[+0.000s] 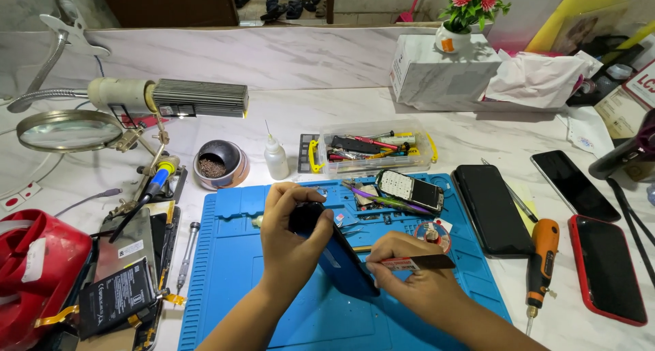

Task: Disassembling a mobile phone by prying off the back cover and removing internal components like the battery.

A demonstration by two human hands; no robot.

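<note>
My left hand grips a dark blue smartphone, holding it on edge and tilted above the blue work mat. My right hand pinches a thin flat card-like pry tool with a dark tip, its edge set against the phone's side. Both hands are close together over the middle of the mat.
On the mat's far edge lie a keypad phone board and tweezers. A clear tool box, a small squeeze bottle and a cup stand behind. Phones and an orange electric screwdriver lie right; magnifier lamp, battery left.
</note>
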